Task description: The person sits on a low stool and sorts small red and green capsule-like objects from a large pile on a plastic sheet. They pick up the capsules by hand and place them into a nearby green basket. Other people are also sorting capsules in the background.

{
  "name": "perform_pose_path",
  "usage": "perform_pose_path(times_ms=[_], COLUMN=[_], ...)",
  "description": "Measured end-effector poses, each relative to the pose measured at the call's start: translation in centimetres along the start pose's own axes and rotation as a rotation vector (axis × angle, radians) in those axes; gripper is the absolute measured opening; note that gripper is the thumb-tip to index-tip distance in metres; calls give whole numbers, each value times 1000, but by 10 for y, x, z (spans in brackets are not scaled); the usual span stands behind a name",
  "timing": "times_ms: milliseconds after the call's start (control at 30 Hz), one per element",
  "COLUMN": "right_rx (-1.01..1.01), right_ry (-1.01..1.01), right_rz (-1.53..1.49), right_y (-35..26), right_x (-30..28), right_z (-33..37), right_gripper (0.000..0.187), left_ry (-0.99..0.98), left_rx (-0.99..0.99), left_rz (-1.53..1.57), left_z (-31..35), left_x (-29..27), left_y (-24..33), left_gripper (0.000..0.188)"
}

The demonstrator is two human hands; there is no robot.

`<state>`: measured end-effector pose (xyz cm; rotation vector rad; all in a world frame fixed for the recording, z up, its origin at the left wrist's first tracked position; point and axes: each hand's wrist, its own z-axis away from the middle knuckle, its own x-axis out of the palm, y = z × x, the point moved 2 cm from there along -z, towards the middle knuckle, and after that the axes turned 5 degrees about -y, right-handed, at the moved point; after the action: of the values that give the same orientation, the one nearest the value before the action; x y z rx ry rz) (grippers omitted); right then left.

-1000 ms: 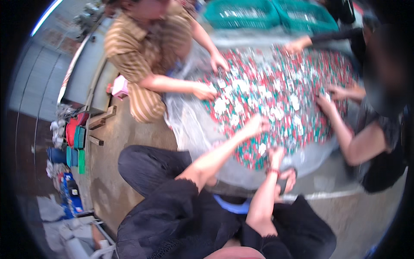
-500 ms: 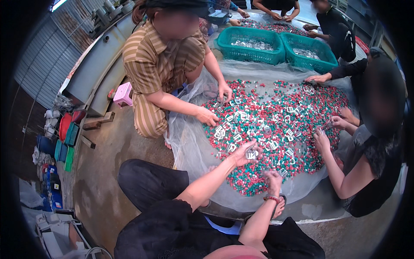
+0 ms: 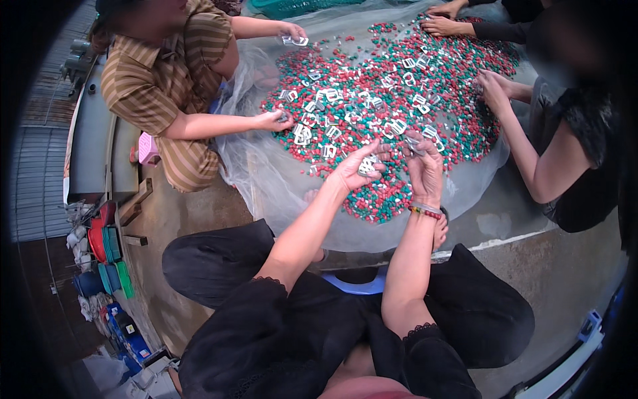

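Note:
My left hand (image 3: 353, 169) is palm-up above the near part of the pile, closed loosely round a few silver metal buckles (image 3: 368, 166). To its right, my right hand (image 3: 426, 169) is raised with its fingers bent round another metal buckle (image 3: 413, 142), partly hidden by the fingertips. Beneath both hands spreads a pile of small red, green and white pellets (image 3: 375, 203). Several flat, slotted buckles (image 3: 330, 96) lie scattered over it. The pellets rest on a sheer whitish mesh sheet (image 3: 256, 174).
At the left, a person in a striped shirt (image 3: 143, 86) reaches over the pile with both hands. Another person's hands (image 3: 495, 93) work at the right, and more hands (image 3: 446, 25) at the far right. A green basket (image 3: 299, 6) stands at the far edge. A blue stool (image 3: 355, 286) shows under me.
The view has tilted down. My right hand has moved forward and up beside my left, over the buckles. The striped-shirt person's hands have moved apart, one lifting a buckle.

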<state>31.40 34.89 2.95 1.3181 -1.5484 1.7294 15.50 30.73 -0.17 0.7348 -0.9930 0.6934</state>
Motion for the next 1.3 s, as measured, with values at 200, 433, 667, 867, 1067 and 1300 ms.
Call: perform_pose_path(times_ms=[200,433,667,867,1067,1300], right_rx=[235,555,124,93,231,227], right_ry=[-238,-461,187,495,687,661], right_rz=[634,1190,904,1307,1627,1888], right_y=[-8,-2,-33,-31,-27,38], right_x=[-9,15,6,-139,-156,-107], right_z=[5,7,-8,6,40,39], right_gripper=[29,39,38,50,69,78], left_ry=[17,152,-587,123,161,640], left_rx=[-121,22,201,834,231,87], left_rz=[-184,151,339,-148,-1316,-2452], left_z=[4,-8,-83,-67,-102,-130], left_x=[25,-27,74,204,114,-2], left_y=[-10,-53,165,349,207,72], left_gripper=[65,41,35,65,40,83])
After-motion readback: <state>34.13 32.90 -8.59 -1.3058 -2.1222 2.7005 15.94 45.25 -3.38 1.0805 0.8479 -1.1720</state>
